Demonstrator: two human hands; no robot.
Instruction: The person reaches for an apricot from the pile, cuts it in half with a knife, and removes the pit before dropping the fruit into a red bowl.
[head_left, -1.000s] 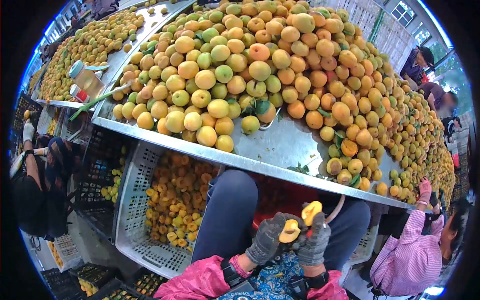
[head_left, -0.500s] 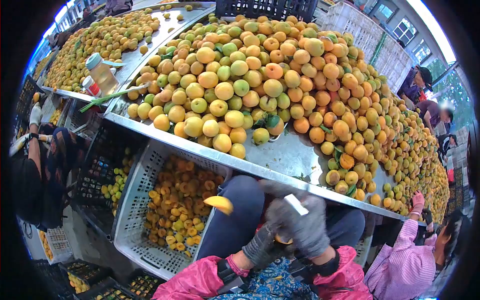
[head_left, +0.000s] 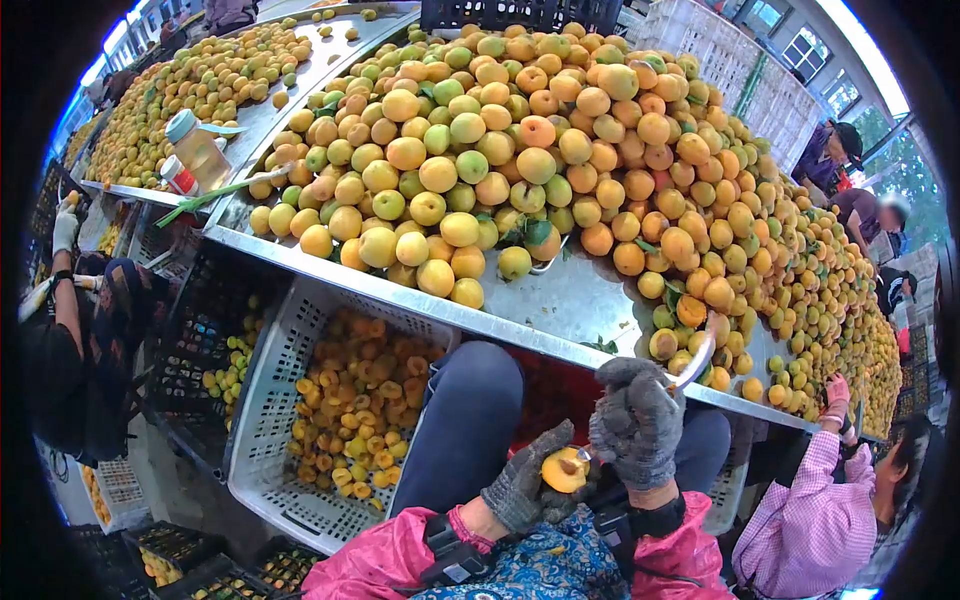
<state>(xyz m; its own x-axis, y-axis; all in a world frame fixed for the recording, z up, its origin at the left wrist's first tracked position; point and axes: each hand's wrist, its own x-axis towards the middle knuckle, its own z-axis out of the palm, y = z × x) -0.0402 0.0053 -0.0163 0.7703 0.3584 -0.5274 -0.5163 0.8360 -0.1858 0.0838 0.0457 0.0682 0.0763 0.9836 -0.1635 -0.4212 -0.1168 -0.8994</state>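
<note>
While the left hand [head_left: 528, 482] cups an apricot half [head_left: 564, 471] above the lap, the right [head_left: 637, 425], closed round probably a pitting tool [head_left: 697, 358], should cut shallowly, clear of fingertips.

Apricots [head_left: 460, 170] lie on the table [head_left: 560, 300], above the crate [head_left: 270, 470]

The black crate [head_left: 520, 14] behind the fruit pile [head_left: 537, 166] is cropped at the top

Carries a heap of yellow-orange fruit [head_left: 540, 130] on the metal table [head_left: 560, 305]. Shows leaves [head_left: 603, 345] in front of the heap, a curved metal piece [head_left: 553, 262] at its front edge and a green stalk [head_left: 225, 195] by its left end.
</note>
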